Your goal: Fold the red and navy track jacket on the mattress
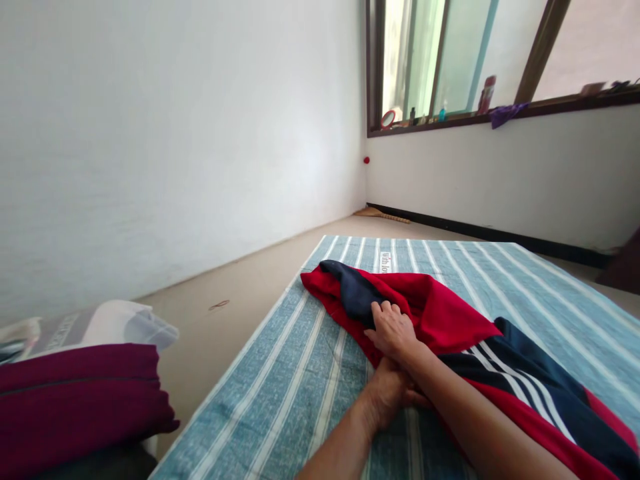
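Note:
A red garment (440, 313) with navy panels and white stripes lies spread on a blue-and-white striped mat (295, 373). My right hand (393, 330) rests on top of it, with the fingers curled onto a navy patch (353, 290) near the garment's far end. My left hand (387, 393) lies just below, crossed under my right wrist at the garment's near edge. Its fingers are partly hidden and look pressed together on the red cloth. Both forearms reach in from the bottom of the view.
A stack of folded cloth, maroon (75, 400) with a pale piece (100, 323) on top, sits at the left on the beige floor. A window sill (500, 113) holds bottles and a small mirror. A hand broom (380, 215) lies in the far corner.

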The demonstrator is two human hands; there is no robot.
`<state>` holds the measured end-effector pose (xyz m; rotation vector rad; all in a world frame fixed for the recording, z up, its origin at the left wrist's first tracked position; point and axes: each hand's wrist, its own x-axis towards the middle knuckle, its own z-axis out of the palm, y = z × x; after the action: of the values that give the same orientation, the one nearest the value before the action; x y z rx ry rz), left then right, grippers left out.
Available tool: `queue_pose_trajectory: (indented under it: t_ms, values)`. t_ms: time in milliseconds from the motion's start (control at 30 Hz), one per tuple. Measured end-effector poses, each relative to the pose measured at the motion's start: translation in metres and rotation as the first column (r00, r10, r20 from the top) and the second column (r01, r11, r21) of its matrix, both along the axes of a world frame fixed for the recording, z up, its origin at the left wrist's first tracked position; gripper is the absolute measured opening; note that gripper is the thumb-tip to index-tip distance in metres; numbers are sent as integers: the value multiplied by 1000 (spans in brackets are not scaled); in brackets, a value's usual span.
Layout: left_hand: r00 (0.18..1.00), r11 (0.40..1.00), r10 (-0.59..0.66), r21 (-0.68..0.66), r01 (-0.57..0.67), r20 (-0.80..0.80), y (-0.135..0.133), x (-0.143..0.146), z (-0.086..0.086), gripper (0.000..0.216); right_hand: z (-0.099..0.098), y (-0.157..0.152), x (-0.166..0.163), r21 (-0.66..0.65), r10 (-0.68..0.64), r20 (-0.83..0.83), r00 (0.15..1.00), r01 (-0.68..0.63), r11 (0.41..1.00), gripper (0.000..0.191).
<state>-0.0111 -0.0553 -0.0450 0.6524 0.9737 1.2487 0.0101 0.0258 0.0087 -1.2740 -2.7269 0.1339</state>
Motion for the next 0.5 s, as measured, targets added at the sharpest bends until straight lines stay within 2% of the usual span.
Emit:
queue_pose_trajectory:
  t_ms: [67, 200, 333, 367, 400, 433, 467, 500]
  values:
    - [999, 999, -33, -24, 32, -15, 1, 1, 1, 46, -12, 9, 1, 7, 11, 3, 1000, -11, 1000, 27]
    - [993, 995, -86, -51, 82, -86, -2, -2, 6, 30, -19, 19, 17, 2, 40, -117, 992, -40, 999, 34]
    - [960, 969, -245, -48, 241, -136, -9, -26, 23, 32, -22, 16, 45, 70, 126, -259, 958, -111, 991, 35]
    - [959, 968, -253, -21, 252, -132, -11, -35, 29, 34, -25, 13, 53, 94, 161, -291, 943, -140, 986, 35]
    - [971, 978, -203, 22, 207, -124, -12, -45, 37, 35, -28, 10, 62, 121, 203, -325, 924, -172, 978, 36]
    - [991, 993, -82, 73, 90, -110, -13, -56, 43, 36, -33, 7, 70, 155, 253, -349, 902, -210, 965, 36]
    - [991, 987, 106, 126, -95, -83, -14, -68, 49, 37, -38, 3, 77, 196, 300, -366, 881, -242, 950, 36]
    - [945, 935, 324, 166, -313, -42, -14, -80, 54, 36, -44, -1, 84, 242, 334, -381, 862, -256, 936, 35]
